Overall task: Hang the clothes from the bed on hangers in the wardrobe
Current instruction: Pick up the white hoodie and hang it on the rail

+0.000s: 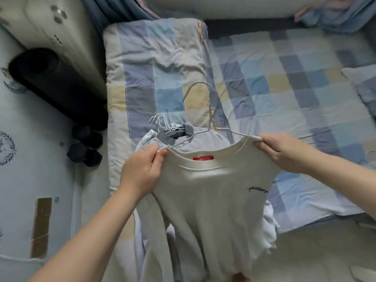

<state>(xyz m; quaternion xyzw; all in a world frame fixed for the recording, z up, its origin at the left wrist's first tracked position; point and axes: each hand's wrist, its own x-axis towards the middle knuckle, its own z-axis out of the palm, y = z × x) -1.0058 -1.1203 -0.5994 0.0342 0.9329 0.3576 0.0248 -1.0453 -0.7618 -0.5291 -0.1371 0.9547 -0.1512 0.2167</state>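
Pinching cream shirt point(213, 200) on hanger point(209, 119): left hand point(142, 169), right hand point(284, 151) (shoulders); spare hangers point(160, 121), grey garment point(195, 143) behind.

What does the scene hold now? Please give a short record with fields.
garment: cream top, the white hanger inside its neck
left grip: pinches one hanger end
right grip: holds the top's shoulder at the other end
bed: grey-collared garment with spare hangers on it
floor: dark dumbbells
task stage: top not yet hung; no wardrobe in view
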